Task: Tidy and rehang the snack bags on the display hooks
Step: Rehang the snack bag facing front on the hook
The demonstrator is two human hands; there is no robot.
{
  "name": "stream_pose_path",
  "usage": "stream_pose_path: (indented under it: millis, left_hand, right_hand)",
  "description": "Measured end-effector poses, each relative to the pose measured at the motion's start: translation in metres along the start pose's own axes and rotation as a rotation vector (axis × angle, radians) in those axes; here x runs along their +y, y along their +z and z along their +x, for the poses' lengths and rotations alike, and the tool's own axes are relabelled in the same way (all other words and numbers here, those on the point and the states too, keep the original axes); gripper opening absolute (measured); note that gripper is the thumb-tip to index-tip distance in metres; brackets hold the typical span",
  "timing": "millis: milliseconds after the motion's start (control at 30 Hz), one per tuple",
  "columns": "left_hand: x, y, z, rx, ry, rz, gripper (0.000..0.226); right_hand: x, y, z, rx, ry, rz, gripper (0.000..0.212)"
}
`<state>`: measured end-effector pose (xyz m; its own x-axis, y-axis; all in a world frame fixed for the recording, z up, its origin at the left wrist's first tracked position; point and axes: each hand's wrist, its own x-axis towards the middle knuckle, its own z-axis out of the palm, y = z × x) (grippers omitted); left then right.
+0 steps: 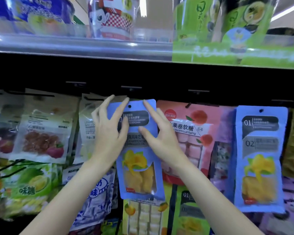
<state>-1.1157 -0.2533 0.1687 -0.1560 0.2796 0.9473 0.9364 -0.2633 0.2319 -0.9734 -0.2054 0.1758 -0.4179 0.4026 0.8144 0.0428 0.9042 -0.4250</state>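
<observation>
Hands, left (107,133) and right (159,134), pinch blue mango bag (139,167) at its top edges, pink bag (190,133) crowding just beside.

mango bag (139,150): blue, yellow fruit | candy bag (190,133): pink | cup (115,17): red-white checks

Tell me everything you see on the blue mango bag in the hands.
The blue mango bag is a tall glossy plastic pouch, upright, with a round hang hole at the top, dark label panels, a mango picture and a clear window showing yellow pieces. The left hand and right hand grip its upper part. It overlaps the pink bag.
</observation>
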Motion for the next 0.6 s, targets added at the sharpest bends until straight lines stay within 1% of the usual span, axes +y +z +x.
stream_pose_path:
  millis: [100,133,233,333,467,600]
  left_hand:
    - [-0.004,0.006,0.006,0.038,0.061,0.064,0.041]
    - [-0.005,0.008,0.008,0.043,0.081,0.08,0.041]
    - [-0.01,0.012,0.006,0.023,0.106,0.152,0.043]
    - [-0.015,0.013,0.001,-0.004,0.119,0.237,0.046]
    - [-0.013,0.01,0.002,-0.058,0.146,0.196,0.047]
    - [-0.01,0.011,0.0,-0.097,0.192,0.214,0.048]
  right_hand:
    - [0.004,-0.003,0.016,0.037,0.066,0.087,0.061]
    - [0.003,-0.003,0.02,0.027,0.083,0.101,0.061]
    - [0.004,-0.001,0.024,-0.015,0.073,0.057,0.061]
    - [0.002,0.001,0.023,-0.01,0.076,0.053,0.061]
    - [-0.001,0.0,0.023,0.009,0.116,0.102,0.06]
    - [-0.002,-0.005,0.026,0.032,0.178,0.147,0.059]
